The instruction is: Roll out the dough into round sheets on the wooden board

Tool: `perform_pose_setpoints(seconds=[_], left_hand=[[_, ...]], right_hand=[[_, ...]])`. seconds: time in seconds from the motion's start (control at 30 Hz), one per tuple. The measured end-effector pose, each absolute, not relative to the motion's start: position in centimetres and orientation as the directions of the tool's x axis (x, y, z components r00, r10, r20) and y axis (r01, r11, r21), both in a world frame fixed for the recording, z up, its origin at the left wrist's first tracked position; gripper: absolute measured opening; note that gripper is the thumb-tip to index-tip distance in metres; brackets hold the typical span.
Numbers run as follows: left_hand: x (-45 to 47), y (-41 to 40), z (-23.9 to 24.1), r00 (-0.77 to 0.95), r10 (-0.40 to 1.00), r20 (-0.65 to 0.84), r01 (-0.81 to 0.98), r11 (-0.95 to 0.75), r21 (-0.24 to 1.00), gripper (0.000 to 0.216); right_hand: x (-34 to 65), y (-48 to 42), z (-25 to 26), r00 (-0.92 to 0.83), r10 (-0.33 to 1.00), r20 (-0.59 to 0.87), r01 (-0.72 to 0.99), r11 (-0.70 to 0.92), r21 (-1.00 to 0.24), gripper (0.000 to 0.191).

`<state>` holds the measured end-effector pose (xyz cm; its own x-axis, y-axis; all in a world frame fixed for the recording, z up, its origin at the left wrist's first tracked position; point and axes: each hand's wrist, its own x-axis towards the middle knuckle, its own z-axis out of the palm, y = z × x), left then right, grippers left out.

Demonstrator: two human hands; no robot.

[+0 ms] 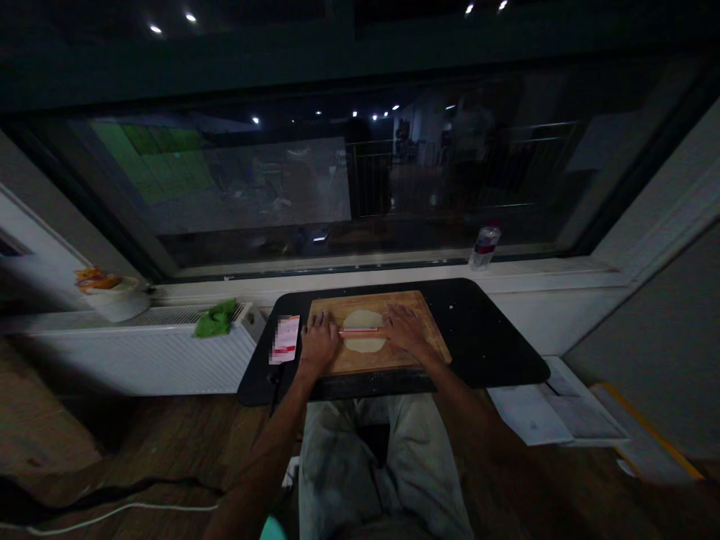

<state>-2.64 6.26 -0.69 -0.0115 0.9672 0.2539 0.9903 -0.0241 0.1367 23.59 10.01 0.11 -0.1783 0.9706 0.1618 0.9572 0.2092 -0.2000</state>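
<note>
A flat, round sheet of pale dough (pixel 364 346) lies on a wooden board (pixel 413 351). Across its middle runs a slim rolling pin (pixel 360 333), level from left to right. My left hand (pixel 319 339) is on the pin's left end, its fingers bent toward the board. At the other end my right hand (pixel 403 328) bears down on the pin, covering that end and the right edge of the dough. Both palms face down, and the pin's ends are hidden under them.
The board rests on a small black table (pixel 478 337). A phone-like item with a lit, partly blurred screen (pixel 286 339) lies left of the board. A bottle (pixel 484 247) stands on the windowsill. A green cloth (pixel 215 318) and a white tub (pixel 119 300) sit on the radiator (pixel 169 360).
</note>
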Motion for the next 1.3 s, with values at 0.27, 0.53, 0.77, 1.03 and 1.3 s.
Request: perform_pose_setpoints(seconds=[0.27, 0.53, 0.77, 1.03, 1.3], left_hand=[[-2.4, 8.8, -0.4, -0.043, 0.965, 0.258, 0.989, 0.004, 0.15, 0.054], [-2.7, 11.7, -0.4, -0.017, 0.964, 0.266, 0.993, -0.014, 0.114, 0.051], [-2.9, 12.0, -0.3, 0.03, 0.97, 0.24, 0.994, -0.053, 0.091, 0.051], [-3.0, 9.2, -0.7, 0.091, 0.959, 0.267, 0.988, -0.122, 0.099, 0.049], [-2.9, 7.0, -1.3, 0.068, 0.947, 0.315, 0.984, -0.116, 0.136, 0.05]], right_hand=[[23.7, 12.9, 0.3, -0.185, 0.977, 0.107, 0.945, 0.207, -0.252, 0.062], [23.2, 16.4, 0.6, -0.163, 0.981, 0.105, 0.954, 0.184, -0.238, 0.062], [23.0, 16.5, 0.8, -0.151, 0.986, 0.069, 0.967, 0.162, -0.196, 0.063], [23.1, 12.9, 1.2, -0.129, 0.99, 0.062, 0.964, 0.14, -0.226, 0.059], [22.9, 10.5, 1.4, -0.107, 0.987, 0.118, 0.964, 0.132, -0.229, 0.06]])
